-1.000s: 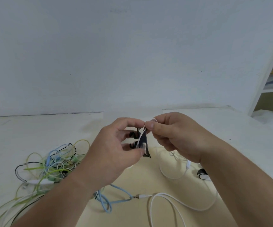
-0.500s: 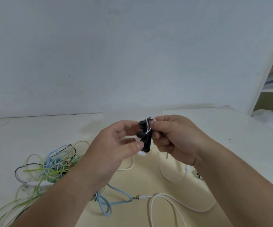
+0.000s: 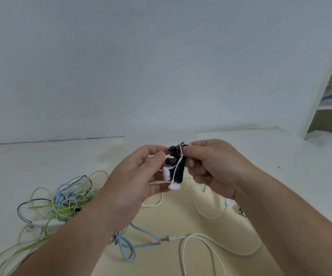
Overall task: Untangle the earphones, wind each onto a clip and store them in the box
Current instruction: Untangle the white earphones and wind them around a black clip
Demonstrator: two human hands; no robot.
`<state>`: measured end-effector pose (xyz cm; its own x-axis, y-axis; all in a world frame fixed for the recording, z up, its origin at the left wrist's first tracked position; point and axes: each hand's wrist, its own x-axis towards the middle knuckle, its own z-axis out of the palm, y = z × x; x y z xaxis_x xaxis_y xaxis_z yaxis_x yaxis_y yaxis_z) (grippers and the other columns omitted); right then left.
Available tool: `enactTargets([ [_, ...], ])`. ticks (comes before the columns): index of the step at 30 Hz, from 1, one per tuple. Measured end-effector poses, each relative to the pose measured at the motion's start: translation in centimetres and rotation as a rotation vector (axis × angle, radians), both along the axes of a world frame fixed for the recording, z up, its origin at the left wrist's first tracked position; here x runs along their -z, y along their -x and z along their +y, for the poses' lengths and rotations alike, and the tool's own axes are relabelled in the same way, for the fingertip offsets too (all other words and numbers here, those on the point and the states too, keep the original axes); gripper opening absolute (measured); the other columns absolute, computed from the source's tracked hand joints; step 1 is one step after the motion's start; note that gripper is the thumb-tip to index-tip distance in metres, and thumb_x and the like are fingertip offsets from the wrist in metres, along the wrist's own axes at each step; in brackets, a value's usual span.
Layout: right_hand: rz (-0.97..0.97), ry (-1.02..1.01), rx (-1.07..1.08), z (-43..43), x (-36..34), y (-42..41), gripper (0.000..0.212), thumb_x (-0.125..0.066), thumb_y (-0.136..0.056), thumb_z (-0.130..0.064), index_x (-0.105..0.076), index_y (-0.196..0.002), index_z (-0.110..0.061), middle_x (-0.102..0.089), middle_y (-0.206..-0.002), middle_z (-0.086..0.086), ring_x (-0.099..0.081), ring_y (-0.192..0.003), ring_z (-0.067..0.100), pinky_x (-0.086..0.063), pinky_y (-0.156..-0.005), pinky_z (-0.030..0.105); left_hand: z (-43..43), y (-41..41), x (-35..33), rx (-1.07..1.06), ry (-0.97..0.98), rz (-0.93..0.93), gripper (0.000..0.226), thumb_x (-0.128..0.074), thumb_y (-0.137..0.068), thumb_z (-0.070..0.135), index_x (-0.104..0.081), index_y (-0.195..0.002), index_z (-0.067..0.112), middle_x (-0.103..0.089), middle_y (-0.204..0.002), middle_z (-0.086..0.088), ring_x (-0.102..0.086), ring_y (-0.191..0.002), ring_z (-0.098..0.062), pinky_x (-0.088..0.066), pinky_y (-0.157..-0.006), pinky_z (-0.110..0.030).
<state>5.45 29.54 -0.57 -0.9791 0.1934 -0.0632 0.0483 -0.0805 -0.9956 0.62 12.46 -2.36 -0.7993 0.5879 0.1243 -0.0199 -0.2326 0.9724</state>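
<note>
tangle pile (image 3: 61,202): sits on the table (image 3: 261,156) off to the left, well apart from the hands, so I'd guess it's parked there until this set is done. I count three cord colours (green, pale blue, black-and-white), but can't tell how many sets that makes
left hand (image 3: 133,186): thumb and forefinger pinch the side of the clip, probably to keep it from twisting
blue cord (image 3: 129,250): one loose loop lying on the table under the left wrist
black clip (image 3: 179,168): just one, held upright in the air between both hands
white earbuds (image 3: 166,173): two, dangling against the clip's left side, looks like the starting end of the wind
right hand (image 3: 211,170): fingertips pinch the thin white cord (image 3: 182,251) against the clip's top, I reckon to keep it taut
white cord: one wrap crosses the clip and the rest lies slack in loops on the table; one jack plug (image 3: 174,238), so lots left to wind
box: not in view
</note>
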Motion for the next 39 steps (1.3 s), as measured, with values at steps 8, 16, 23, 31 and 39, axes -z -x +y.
enactTargets([
  [8, -0.018, -0.068, -0.015, -0.3, 0.1, 0.0, 0.007, -0.059, -0.095, -0.01, -0.059, -0.091, -0.004, -0.046, -0.056, 0.002, -0.024, -0.046, 0.011, -0.02, -0.04, 0.021, -0.3, 0.5, 0.6, -0.029, 0.174, 0.272, 0.038, -0.071, -0.09, 0.011, -0.06, -0.118, 0.035, -0.063, -0.08, -0.001, -0.065, -0.073, -0.015, -0.059, -0.082, -0.038],
  [16, 0.072, -0.181, 0.06, 0.3, -0.9, -0.6, 0.018, -0.067, -0.091, -0.017, -0.065, -0.088, 0.001, -0.046, -0.053, -0.002, -0.029, -0.043, 0.011, -0.026, -0.039, 0.02, 0.1, 0.2, 0.8, -0.026, 0.135, 0.18, 0.024, -0.054, -0.097, -0.002, -0.064, -0.106, 0.018, -0.062, -0.084, -0.01, -0.06, -0.075, -0.032, -0.057, -0.085, -0.059],
  [23, 0.319, -0.075, 0.135, 0.5, -1.7, -0.7, 0.022, -0.052, -0.097, 0.0, -0.07, -0.087, -0.006, -0.049, -0.055, 0.004, -0.028, -0.045, 0.013, -0.023, -0.04, 0.02, 0.2, 0.0, 1.3, 0.024, 0.196, 0.076, 0.016, -0.055, -0.096, -0.002, -0.062, -0.105, 0.01, -0.058, -0.075, -0.012, -0.064, -0.068, -0.021, -0.061, -0.079, -0.039],
  [31, 0.242, -0.22, 0.36, 1.3, -1.1, -0.5, 0.021, -0.054, -0.095, -0.002, -0.072, -0.087, -0.008, -0.061, -0.057, 0.003, -0.039, -0.044, 0.015, -0.029, -0.04, 0.019, 0.1, -0.2, 0.6, 0.118, 0.101, -0.059, 0.024, -0.048, -0.097, -0.007, -0.062, -0.111, 0.006, -0.053, -0.084, -0.017, -0.067, -0.082, -0.035, -0.059, -0.086, -0.048],
  [39, 0.322, -0.173, 0.01, 0.3, -1.5, -1.1, 0.023, -0.052, -0.095, 0.0, -0.072, -0.088, -0.007, -0.061, -0.061, 0.009, -0.033, -0.048, 0.019, -0.022, -0.046, 0.027, 0.4, 0.0, 0.5, 0.031, 0.064, -0.206, 0.018, -0.05, -0.097, -0.006, -0.059, -0.108, 0.006, -0.057, -0.093, -0.019, -0.059, -0.061, -0.028, -0.043, -0.055, -0.029],
])
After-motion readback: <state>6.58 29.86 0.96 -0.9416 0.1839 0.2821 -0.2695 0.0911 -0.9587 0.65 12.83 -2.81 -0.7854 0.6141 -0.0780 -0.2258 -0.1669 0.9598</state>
